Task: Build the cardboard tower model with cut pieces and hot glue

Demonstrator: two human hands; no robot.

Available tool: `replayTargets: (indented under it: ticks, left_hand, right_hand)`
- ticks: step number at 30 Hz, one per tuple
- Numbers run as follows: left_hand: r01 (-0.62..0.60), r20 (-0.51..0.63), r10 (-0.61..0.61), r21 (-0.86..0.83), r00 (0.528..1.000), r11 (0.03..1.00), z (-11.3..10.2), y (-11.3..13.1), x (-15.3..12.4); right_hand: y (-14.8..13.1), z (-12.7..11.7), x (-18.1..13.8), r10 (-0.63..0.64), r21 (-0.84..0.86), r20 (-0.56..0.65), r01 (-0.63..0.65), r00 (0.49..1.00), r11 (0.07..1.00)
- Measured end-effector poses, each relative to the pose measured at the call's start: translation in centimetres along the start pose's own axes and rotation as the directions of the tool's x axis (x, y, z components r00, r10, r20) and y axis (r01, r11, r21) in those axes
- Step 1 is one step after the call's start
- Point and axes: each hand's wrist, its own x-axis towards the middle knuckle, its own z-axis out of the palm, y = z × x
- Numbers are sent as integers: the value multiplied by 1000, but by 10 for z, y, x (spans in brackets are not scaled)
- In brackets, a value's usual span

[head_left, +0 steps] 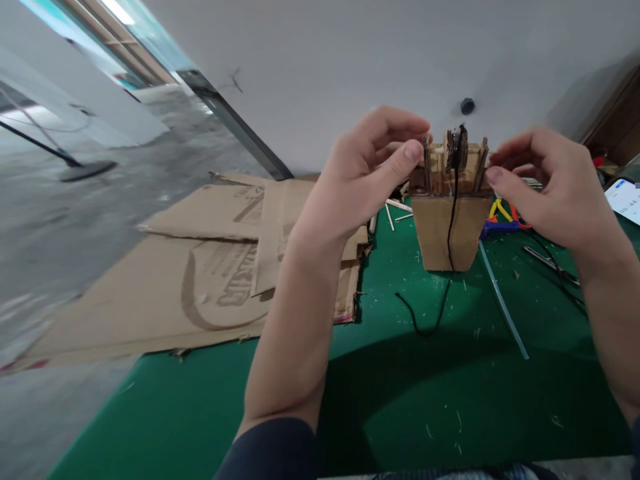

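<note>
The cardboard model [434,230] stands on the green counter [400,400] between the left hand [370,163] and right hand [545,177], each grip clasping or loose, I cannot tell; best steady its 2 side uprights [427,167] lightly, evenly, black cord [452,220] untangled.

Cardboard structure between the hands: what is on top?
A cardboard wheel with black cord, between two upright cardboard pieces. Whatever lies directly behind the wheel is covered.
</note>
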Motion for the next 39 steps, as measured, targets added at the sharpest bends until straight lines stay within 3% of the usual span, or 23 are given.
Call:
replayTargets:
  ticks: [5,11,21,39]
  left_hand:
    - [-70,-33,71,29,997,997,3,5,-1]
    - [20,-35,-18,51,999,998,7,13,-5]
    - [33,-35,-29,143,999,989,8,15,-5]
    - [29,-27,-26,90,999,996,9,12,-4]
  right_hand:
    - [-6,7,-2,-41,49,-52,44,998,998]
    - [0,13,0,-83,88,-80,90,993,992]
    - [5,12,2,-41,87,-72,48,997,995]
    - [12,9,7,-64,106,-43,68,997,992]
